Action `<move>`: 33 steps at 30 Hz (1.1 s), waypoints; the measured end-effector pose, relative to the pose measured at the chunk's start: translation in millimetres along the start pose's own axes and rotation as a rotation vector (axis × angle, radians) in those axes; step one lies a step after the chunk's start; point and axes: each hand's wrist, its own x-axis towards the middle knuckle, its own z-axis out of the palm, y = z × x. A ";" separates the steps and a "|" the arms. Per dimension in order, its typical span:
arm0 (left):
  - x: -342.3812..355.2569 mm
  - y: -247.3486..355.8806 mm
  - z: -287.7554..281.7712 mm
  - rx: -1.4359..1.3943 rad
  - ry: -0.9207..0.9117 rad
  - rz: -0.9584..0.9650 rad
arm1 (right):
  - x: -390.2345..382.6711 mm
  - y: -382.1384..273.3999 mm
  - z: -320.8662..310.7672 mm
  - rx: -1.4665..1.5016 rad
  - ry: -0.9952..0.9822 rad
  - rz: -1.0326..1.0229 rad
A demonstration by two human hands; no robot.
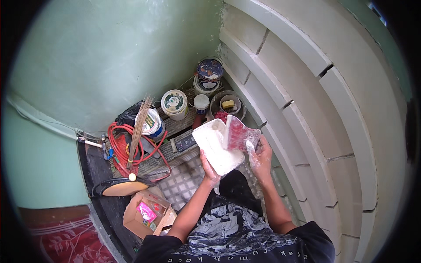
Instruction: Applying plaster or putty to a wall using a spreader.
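Note:
My left hand (208, 170) grips a white rectangular tub (215, 149) of white paste or powder by its left side, low in the middle of the view. My right hand (261, 160), with white residue on its thumb and fingers, holds a red, flat scraper (237, 136) smeared with white, over the right part of the tub. Behind them stand a round basin (216, 101) with a yellow sponge (228, 104) and several lidded buckets (174, 103).
A wooden platform (184, 122) carries the buckets, a red hose (115, 128) and a stick bundle (139, 127). A cardboard box (134, 215) sits lower left. A green wall (109, 52) rises behind; curved white panels with ledges (302, 122) line the right side.

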 end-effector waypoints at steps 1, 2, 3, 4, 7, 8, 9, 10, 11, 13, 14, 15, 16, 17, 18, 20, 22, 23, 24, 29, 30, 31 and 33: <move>4.4 2.8 -2.8 -0.001 0.002 -0.006 | 2.6 -3.6 4.1 -0.184 0.019 -0.047; 9.2 5.1 -5.7 -0.019 0.041 -0.019 | 4.9 -9.0 7.5 -0.187 0.019 -0.042; 13.8 7.6 -8.2 -0.037 0.081 -0.030 | 7.1 -16.7 10.0 -0.231 0.043 -0.064; 17.8 10.0 -9.2 -0.038 0.084 -0.033 | 10.0 -21.6 12.8 -0.276 0.069 -0.086; 31.5 18.4 -11.0 -0.007 0.137 0.004 | 24.3 -11.5 26.9 0.001 0.120 -0.029; 36.1 21.8 -11.6 -0.045 0.111 0.006 | 32.4 -12.2 32.0 0.001 0.110 -0.030; 41.9 25.6 -11.4 -0.082 0.084 0.009 | 41.7 -15.2 37.7 0.256 0.073 0.019; 47.6 29.9 -9.8 -0.022 0.132 0.010 | 49.9 -18.9 41.2 0.510 0.039 0.073; 52.9 32.0 -8.6 -0.023 0.136 0.017 | 58.6 -20.6 42.1 0.511 0.031 0.074; 63.6 34.9 -6.0 -0.022 0.126 0.046 | 78.5 -22.7 43.6 0.802 -0.093 0.300; 71.3 34.3 -7.9 -0.068 0.133 0.029 | 88.8 -21.2 44.1 0.806 -0.093 0.292; 78.9 34.5 -7.6 -0.064 0.124 0.031 | 98.9 -17.4 44.1 0.874 -0.115 0.318; 85.8 34.4 -7.5 -0.042 0.128 0.053 | 108.0 -11.6 43.5 0.942 -0.135 0.343; 93.3 34.2 -6.9 -0.020 0.130 0.075 | 118.5 -5.7 42.6 1.010 -0.155 0.366; 101.3 34.1 -6.3 -0.014 0.126 0.064 | 130.8 1.2 41.6 1.062 -0.168 0.361; 118.7 34.5 -2.4 -0.046 0.108 0.070 | 158.3 6.6 43.5 1.071 -0.112 0.307; 135.8 33.8 -6.4 -0.079 0.104 0.074 | 188.4 2.0 45.5 1.031 -0.046 0.235; 141.5 33.4 -5.5 -0.077 0.098 0.076 | 205.6 5.1 43.9 1.034 -0.046 0.229; 147.0 32.9 -4.6 -0.079 0.112 0.098 | 223.7 13.2 42.1 0.915 -0.027 0.080; 174.0 28.3 9.9 -0.071 0.129 0.162 | 317.1 20.8 28.7 0.196 0.118 -0.398; 176.1 28.8 13.3 -0.033 0.150 0.199 | 331.5 18.1 26.0 -0.177 0.144 -0.516; 178.8 29.3 12.6 -0.028 0.155 0.202 | 345.0 6.1 32.7 -0.171 0.141 -0.511; 183.3 31.3 10.1 -0.029 0.203 0.247 | 374.0 -19.5 50.5 -0.527 0.197 -0.939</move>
